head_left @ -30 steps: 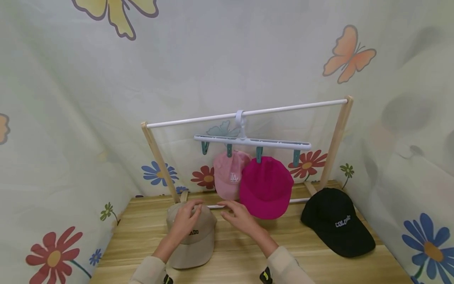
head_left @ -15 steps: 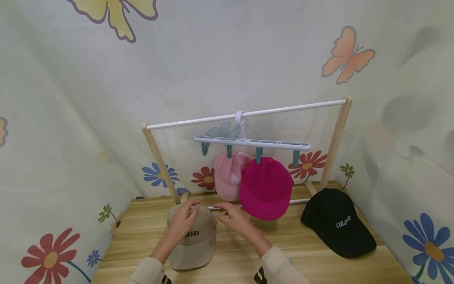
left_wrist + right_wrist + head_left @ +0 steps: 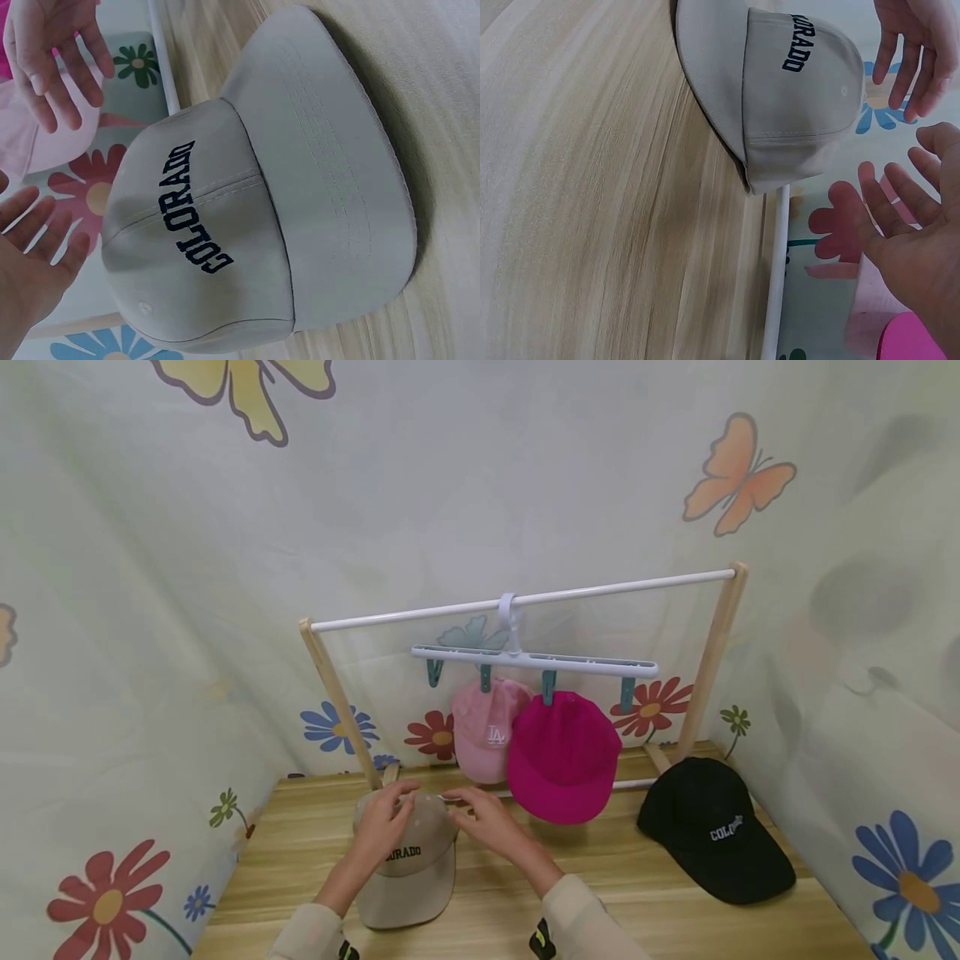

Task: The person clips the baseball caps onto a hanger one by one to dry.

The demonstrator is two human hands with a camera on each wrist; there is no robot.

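Hovering near the beige cap (image 3: pixel 422 870), both hands free. Nearest in frame: two cream sleeves (image 3: pixel 588 920), each with a dark wrist item (image 3: pixel 542 941) marked in yellow-green.

Left hand (image 3: pixel 384 823): fingers released, lightly bent, spread a little; in the head view it overlaps the crown, but the wrist views show a small gap to the fabric. Right hand (image 3: pixel 487 822): likewise released, fingers loosely bent, just right of the crown. Palms roughly face each other, fingertips apart.

Beige cap sits upright on the left part of the wood-grain table (image 3: pixel 498 914), brim toward the person, dark COLORADO lettering across the front.

Black cap (image 3: pixel 697 810) on the table's right side, brim toward the near right, pale lettering partly legible.

Behind: rack with wooden uprights (image 3: pixel 708 668), white top rod (image 3: pixel 630 589) and white lower rod (image 3: pixel 633 784). Pale hanger (image 3: pixel 465 654) hooks over the top rod, four green clips (image 3: pixel 627 693) under it. Inner two hold the light pink cap (image 3: pixel 476 722), LA logo on front, and the magenta cap (image 3: pixel 562 760), which overlaps its right edge.

Farthest: pale backdrop (image 3: pixel 390 510) printed with flowers and butterflies.
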